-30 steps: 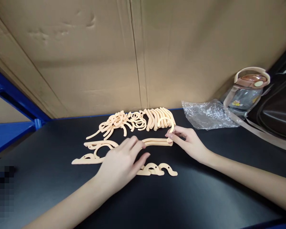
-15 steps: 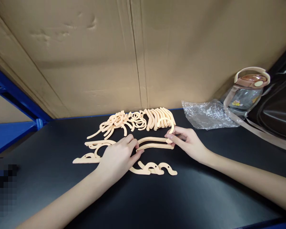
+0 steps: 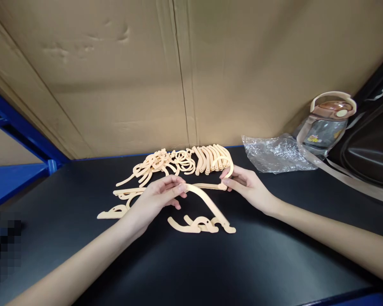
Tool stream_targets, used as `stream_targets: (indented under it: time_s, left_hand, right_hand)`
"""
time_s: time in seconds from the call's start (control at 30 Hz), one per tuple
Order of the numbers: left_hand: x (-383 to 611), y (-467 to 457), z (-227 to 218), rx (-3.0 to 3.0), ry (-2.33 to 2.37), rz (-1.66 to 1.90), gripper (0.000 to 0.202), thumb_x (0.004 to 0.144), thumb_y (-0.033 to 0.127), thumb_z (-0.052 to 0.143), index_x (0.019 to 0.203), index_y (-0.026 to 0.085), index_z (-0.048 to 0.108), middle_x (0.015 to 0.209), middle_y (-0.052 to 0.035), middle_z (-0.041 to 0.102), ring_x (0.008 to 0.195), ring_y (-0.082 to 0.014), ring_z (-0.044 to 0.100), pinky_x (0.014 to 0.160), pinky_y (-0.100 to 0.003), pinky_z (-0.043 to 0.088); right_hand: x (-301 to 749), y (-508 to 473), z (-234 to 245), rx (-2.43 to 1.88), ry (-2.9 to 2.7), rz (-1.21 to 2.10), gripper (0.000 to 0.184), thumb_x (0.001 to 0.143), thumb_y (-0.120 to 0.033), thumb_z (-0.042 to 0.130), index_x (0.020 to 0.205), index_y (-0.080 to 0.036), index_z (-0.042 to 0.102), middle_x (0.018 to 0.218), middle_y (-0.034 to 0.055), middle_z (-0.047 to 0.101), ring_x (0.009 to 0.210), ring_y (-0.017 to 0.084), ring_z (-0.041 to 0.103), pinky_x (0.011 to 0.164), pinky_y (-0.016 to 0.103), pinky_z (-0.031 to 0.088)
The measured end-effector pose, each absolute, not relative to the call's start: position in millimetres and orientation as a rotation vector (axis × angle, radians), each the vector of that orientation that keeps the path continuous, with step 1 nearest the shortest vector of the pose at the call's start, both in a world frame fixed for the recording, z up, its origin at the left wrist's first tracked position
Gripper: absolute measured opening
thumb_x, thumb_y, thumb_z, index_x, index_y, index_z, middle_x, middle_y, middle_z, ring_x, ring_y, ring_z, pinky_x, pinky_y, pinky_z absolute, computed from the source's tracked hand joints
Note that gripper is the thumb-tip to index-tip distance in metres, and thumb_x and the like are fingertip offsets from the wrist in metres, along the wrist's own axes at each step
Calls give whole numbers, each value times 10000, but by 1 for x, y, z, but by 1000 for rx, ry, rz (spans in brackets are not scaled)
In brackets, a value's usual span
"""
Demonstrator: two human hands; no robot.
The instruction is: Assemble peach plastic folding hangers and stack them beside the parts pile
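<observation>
Pale wooden cut-out pieces lie on a black table. My left hand pinches one end of a long curved strip and holds it lifted, its far end sloping down to the right. My right hand is closed on a small curved hook piece and touches a second flat strip lying between both hands. Several short curved pieces rest just in front of the hands. A pile of loose curved pieces sits behind them.
Flat arched pieces lie to the left. A crumpled clear plastic bag and a drinking bottle with a strap stand at the back right, beside a dark bag. A cardboard wall rises behind. Blue shelf framing borders the left.
My left hand went from lying flat on the table to pinching the end of one long strip, lifting and swinging it away from the other. My right hand stayed nearly still.
</observation>
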State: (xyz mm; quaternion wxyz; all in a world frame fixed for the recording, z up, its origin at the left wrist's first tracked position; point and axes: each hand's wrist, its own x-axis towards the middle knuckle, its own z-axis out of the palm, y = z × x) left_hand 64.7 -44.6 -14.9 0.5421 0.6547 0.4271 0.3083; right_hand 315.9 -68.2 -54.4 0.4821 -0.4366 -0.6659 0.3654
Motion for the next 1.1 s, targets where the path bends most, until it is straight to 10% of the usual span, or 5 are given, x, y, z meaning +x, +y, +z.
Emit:
stream_targets:
  time_s: [0.3,0.47,0.67,1.1]
  left_hand:
    - [61,-34,-26,1061,832,797,155,825,326,681,825,173,658,808,-8,615,769,-89,594,720,-190,519]
    - [66,-44,-14,992,927,766,181,860,324,625,799,155,600,713,6,591,624,-94,602,547,-196,536]
    - [70,-58,-5,1307,1092,624,246,946,406,403,847,200,493,480,97,386,324,-25,193,299,-124,142]
    - [71,-76,-26,2932,1096,625,338,988,275,322,1290,174,435,867,-31,699,739,-181,675,594,-271,484]
  right_hand:
    - [316,-64,-56,-1057,-1641,1007,232,802,-393,681,881,-175,672,831,26,706,769,160,659,739,328,523]
    - [316,-66,-54,-1033,-1638,1116,184,783,-350,711,872,-189,713,833,13,733,761,144,674,779,319,529]
    - [314,-69,-51,-994,-1683,1221,182,776,-332,719,891,-191,728,858,23,742,758,146,684,777,316,533]
    - [316,-66,-54,-963,-1672,1278,207,866,-348,628,926,-165,700,878,51,709,803,149,654,693,273,515]
